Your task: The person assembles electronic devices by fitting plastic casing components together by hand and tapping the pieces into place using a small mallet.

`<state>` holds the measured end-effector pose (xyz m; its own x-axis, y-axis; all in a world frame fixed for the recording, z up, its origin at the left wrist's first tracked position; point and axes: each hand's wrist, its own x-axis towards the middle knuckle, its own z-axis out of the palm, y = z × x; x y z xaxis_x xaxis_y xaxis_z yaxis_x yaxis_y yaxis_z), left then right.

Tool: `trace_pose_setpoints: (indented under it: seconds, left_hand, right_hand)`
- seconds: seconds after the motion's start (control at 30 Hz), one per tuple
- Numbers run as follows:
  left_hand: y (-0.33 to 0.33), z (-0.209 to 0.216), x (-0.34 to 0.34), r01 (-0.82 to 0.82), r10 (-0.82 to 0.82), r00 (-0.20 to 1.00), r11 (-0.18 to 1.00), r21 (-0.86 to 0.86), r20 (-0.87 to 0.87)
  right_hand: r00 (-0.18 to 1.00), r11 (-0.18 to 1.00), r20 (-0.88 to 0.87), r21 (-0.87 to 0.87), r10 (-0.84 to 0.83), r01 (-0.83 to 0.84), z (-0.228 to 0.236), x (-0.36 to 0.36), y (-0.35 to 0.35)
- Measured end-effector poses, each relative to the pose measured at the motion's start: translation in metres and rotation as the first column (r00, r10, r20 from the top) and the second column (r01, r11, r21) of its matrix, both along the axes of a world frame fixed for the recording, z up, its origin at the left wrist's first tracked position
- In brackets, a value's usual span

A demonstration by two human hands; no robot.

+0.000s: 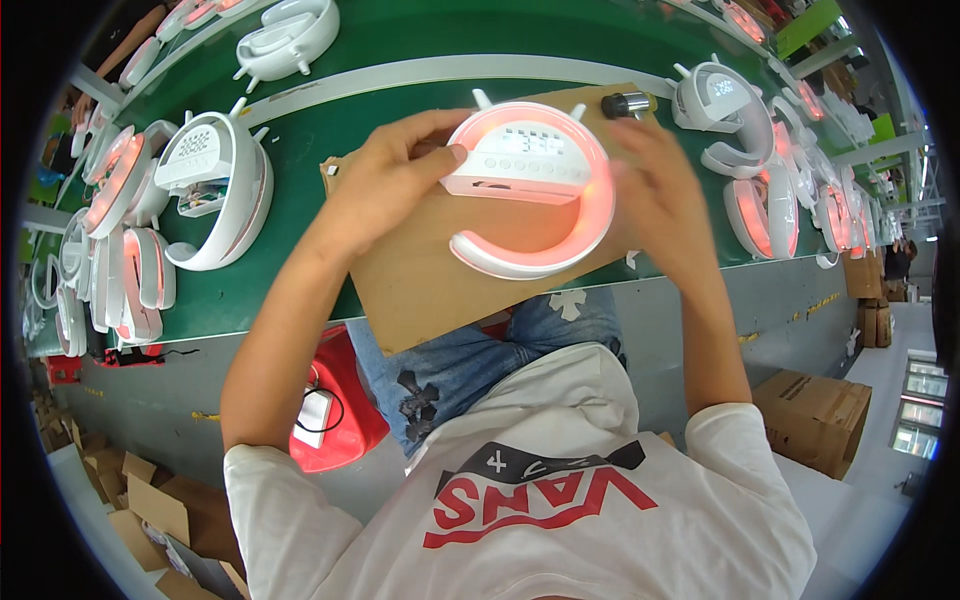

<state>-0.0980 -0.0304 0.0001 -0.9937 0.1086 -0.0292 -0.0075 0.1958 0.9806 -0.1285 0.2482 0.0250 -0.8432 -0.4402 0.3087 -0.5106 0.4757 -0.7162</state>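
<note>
A white C-shaped clock lamp [532, 178] glows pink-red around its ring, with a lit display and a row of small buttons on its front. Two short white prongs stick up from its top. My left hand [388, 172] grips the lamp at its upper left, thumb on the front edge. My right hand [660, 190] is beside the lamp's right side, its fingers smeared by motion, so whether it touches the lamp is unclear. Under the lamp lies a brown cardboard sheet [420, 290]. A small black-and-silver cylinder [628, 105] rests near the sheet's far right corner.
Another clock lamp [222, 190], unlit with inner parts showing, stands at the left on the green bench [320, 110]. More lamps, several glowing, crowd both sides. One unlit lamp [718, 105] is at the right, another [288, 40] beyond the white rail [430, 75]. A red stool [340, 400] is below.
</note>
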Motion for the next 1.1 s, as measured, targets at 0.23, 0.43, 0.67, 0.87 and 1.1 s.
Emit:
trace_pose_setpoints:
  seconds: [0.23, 0.43, 0.67, 0.87, 1.1]
  left_hand:
    - [0.015, 0.026, -0.059, 0.069, -0.139, 0.975, 0.93, -0.361, -0.171]
    - [0.076, 0.063, -0.046, -0.164, -0.233, 0.941, 0.323, -0.932, -0.246]
    - [0.091, 0.032, -0.023, -0.35, -0.342, 0.827, 0.31, -0.884, -0.447]
    - [0.025, 0.072, -0.056, 0.386, -0.666, 0.745, 0.417, -0.823, 0.013]
    - [0.091, 0.031, -0.006, -0.146, -0.294, 0.927, 0.294, -0.945, -0.235]
  right_hand:
    - [0.926, 0.813, -0.175, 0.444, -0.333, 0.376, -0.014, 0.019, 0.077]
    - [0.913, 0.91, 0.231, 0.33, -0.337, 0.252, -0.01, 0.017, 0.088]
    - [0.741, 0.934, 0.659, -0.168, -0.132, 0.316, -0.002, 0.03, 0.092]
    - [0.846, 0.976, 0.524, -0.117, -0.094, 0.181, 0.028, 0.051, 0.108]
    - [0.91, 0.997, 0.414, -0.081, 0.031, 0.003, 0.033, 0.06, 0.099]
